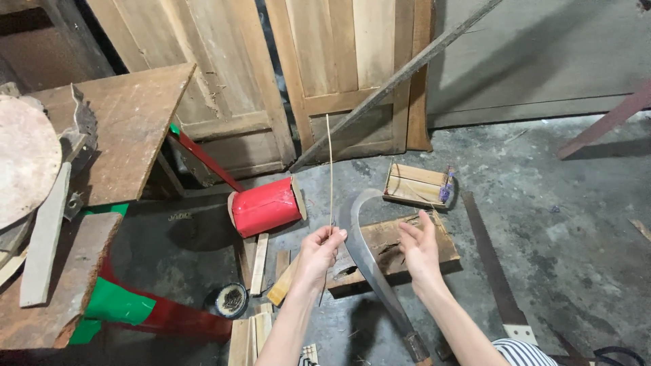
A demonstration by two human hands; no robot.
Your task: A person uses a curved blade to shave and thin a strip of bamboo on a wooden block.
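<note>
My left hand [319, 252] pinches a thin bamboo stick [330, 169] that stands nearly upright, its top reaching toward the wooden door. My right hand [419, 249] is spread open beside it, holding nothing. Both hands hover over a curved metal blade [366, 251] that lies across a flat wooden block [434, 247] on the concrete floor.
A red cylinder [266, 206] lies on its side to the left. A small wooden box [415, 184] sits behind the block. A saw blade [491, 264] lies at right. A round tape roll [232, 299], wood offcuts [259, 264] and a rough workbench [115, 129] are at left.
</note>
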